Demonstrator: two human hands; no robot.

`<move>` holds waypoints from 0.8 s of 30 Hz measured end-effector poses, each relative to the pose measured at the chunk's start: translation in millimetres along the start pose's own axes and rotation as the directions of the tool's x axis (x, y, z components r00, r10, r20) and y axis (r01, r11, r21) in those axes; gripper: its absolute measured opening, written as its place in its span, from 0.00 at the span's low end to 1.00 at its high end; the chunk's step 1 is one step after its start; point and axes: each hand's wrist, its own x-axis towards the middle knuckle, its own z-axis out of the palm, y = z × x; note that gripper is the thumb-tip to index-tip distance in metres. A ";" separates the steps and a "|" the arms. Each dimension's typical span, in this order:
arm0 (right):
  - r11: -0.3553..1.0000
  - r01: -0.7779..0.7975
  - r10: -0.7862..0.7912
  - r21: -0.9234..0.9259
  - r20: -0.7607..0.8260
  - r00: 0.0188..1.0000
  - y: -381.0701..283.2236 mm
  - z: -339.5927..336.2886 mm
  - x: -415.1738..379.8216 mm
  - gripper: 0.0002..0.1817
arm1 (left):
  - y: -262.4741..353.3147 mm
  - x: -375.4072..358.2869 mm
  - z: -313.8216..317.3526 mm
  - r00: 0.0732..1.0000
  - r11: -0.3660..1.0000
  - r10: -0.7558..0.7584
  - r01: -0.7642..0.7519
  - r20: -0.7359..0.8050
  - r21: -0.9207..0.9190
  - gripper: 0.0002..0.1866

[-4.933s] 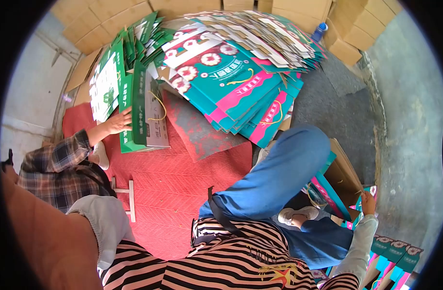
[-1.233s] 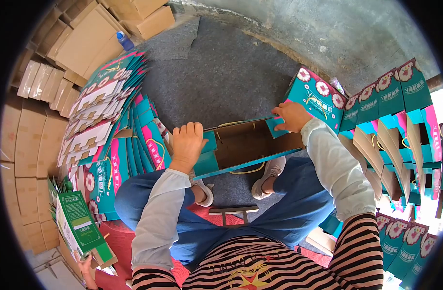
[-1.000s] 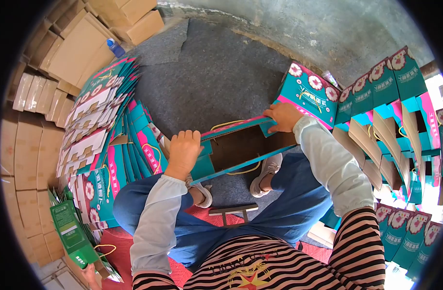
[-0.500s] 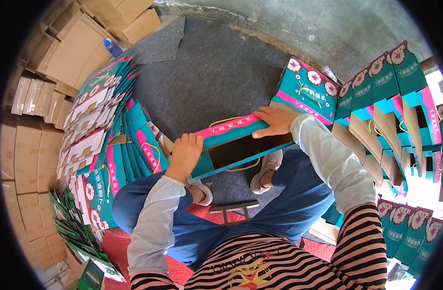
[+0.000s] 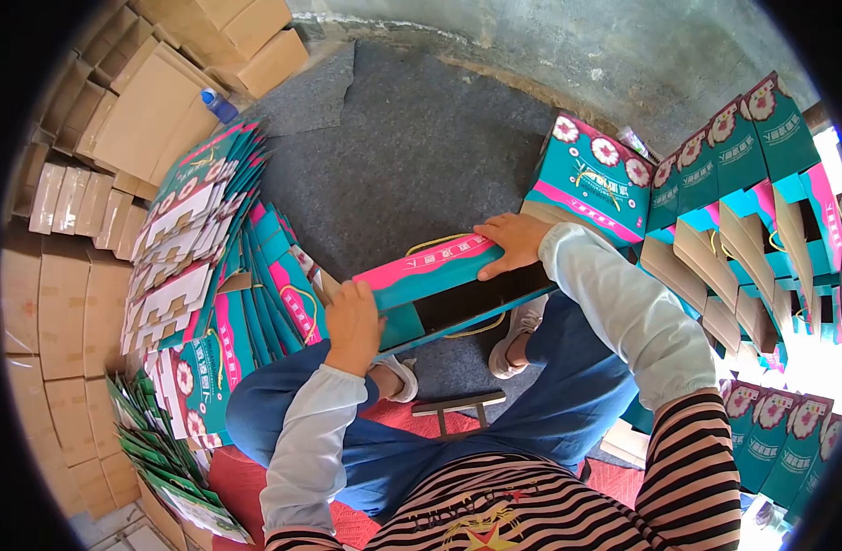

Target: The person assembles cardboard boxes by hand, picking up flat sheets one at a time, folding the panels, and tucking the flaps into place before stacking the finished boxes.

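Over my lap lies a teal and pink cardboard gift box (image 5: 430,273), its long side open so the dark inside shows. Yellow cord handles stick out along both of its long edges. My left hand (image 5: 353,323) is closed around the left end of the box, fingers curled over its corner. Near the right end, my right hand (image 5: 515,241) grips the upper long edge, with the thumb toward the opening. The undersides of both hands are hidden.
Flattened teal cartons (image 5: 187,220) are piled at my left, with green folded ones (image 5: 164,459) below. Formed gift boxes (image 5: 591,174) stand at my right by the wall. Brown cartons (image 5: 63,303) and a blue bottle (image 5: 221,106) are at the far left.
My left hand has shifted down slightly at the box's left end, its fingers more curled. My right hand has slid a little left along the edge. The whole view has shifted slightly.
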 end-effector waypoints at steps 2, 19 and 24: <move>1.000 0.000 0.000 0.013 0.004 1.000 -0.5 -1.6 -0.6 0.58 | 1.2 -5.3 -21.7 0.984 0.979 -0.137 0.152 0.112 -0.136 0.26; 0.980 0.003 -0.006 0.199 0.012 1.000 -8.6 -11.8 -1.0 0.56 | -2.7 -7.5 33.3 0.917 0.729 -0.139 0.350 0.375 -0.588 0.47; 0.987 -0.011 0.006 0.160 0.032 0.999 -10.7 -9.3 0.6 0.57 | 12.0 3.5 8.7 0.923 0.818 -0.086 0.281 0.376 -0.502 0.43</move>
